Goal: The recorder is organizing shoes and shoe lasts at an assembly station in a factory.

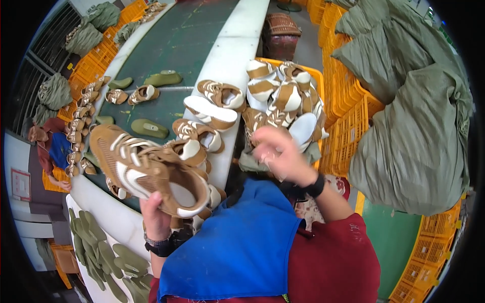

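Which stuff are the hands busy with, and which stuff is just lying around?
In use:
- brown shoe, held in the left hand
- right hand, blurred, over the crate of shoes

Lying about:
- green insoles
- green sacks
- orange crates
- shoes on the belt

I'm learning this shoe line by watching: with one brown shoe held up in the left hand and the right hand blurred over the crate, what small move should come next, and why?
Probably lower the right hand onto a shoe in the orange crate. It hovers, blurred, over the piled brown-and-white shoes holding nothing clear, while the left hand grips one brown shoe by its heel.
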Demonstrator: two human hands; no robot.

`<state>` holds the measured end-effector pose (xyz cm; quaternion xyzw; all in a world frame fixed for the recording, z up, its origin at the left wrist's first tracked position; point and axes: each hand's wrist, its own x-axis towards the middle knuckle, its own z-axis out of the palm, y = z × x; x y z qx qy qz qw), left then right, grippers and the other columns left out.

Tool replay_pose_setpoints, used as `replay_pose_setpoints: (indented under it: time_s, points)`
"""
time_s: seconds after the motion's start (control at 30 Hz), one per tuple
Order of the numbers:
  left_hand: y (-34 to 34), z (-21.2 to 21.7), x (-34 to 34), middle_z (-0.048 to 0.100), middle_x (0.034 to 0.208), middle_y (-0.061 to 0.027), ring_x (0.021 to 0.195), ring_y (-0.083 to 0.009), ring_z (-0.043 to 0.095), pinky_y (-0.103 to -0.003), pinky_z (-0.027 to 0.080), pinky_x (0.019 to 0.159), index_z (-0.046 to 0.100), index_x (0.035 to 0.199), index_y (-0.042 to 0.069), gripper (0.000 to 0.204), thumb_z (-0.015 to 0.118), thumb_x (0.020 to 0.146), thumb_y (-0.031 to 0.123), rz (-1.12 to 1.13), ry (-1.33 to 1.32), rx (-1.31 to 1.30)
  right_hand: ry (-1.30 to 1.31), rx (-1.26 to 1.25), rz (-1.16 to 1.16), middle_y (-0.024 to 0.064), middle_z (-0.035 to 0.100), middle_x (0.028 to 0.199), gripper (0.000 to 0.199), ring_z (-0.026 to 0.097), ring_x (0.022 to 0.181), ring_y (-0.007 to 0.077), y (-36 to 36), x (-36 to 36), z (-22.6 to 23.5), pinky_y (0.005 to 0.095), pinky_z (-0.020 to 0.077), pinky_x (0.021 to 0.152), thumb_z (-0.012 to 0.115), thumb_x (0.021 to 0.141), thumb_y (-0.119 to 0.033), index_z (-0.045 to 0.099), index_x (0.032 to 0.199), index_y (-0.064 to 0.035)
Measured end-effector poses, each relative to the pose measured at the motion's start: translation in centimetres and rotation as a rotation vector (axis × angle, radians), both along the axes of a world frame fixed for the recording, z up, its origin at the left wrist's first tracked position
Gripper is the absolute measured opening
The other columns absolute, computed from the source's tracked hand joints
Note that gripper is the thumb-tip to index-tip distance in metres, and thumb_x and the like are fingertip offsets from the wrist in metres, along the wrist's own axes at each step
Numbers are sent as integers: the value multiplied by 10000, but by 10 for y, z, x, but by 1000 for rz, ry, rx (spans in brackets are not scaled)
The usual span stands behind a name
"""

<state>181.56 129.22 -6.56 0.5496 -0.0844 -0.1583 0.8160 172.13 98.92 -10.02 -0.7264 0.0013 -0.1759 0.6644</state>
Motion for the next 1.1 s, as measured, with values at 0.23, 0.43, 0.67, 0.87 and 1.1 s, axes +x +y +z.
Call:
replay_pose_setpoints:
  time_s: [0.23,0.43,0.67,0.87,1.1]
  points:
    - [46,-15,-1,522,1194,-133,1091,-222,505,-346,374,960,425,1225,-71,553,584,800,246,98,113,4,970,-363,-107,73,643,779,389,586,665,109,-122,-83,-188,255,467,578,644,792,-290,600,1043,4]
    - [30,-9,-10,486,1239,-137,1119,-240,487,-353,352,983,347,1284,-52,650,610,764,237,43,73,84,623,-5,-318,106,632,915,493,594,749,150,-74,-87,-297,264,476,655,642,785,-193,486,1203,17]
    - [38,-12,-15,466,1258,-142,1153,-243,461,-357,336,998,328,1296,-44,688,622,743,241,-53,95,61,1024,54,83,38,562,669,141,552,586,106,-80,-63,-165,253,438,511,603,747,-99,564,839,0]
    - [35,-16,-7,477,1248,-136,1150,-237,468,-355,349,992,345,1282,-41,601,560,799,244,-48,128,-48,769,794,47,74,632,961,277,621,846,156,-108,-67,-176,284,517,711,530,860,-241,583,1043,-41]
    - [26,-13,-2,461,1280,-118,1160,-225,462,-364,352,998,342,1304,-3,506,467,858,201,8,240,-195,332,1611,1047,281,564,1014,563,618,728,304,-54,-19,-137,349,550,605,424,896,-434,427,1254,1]
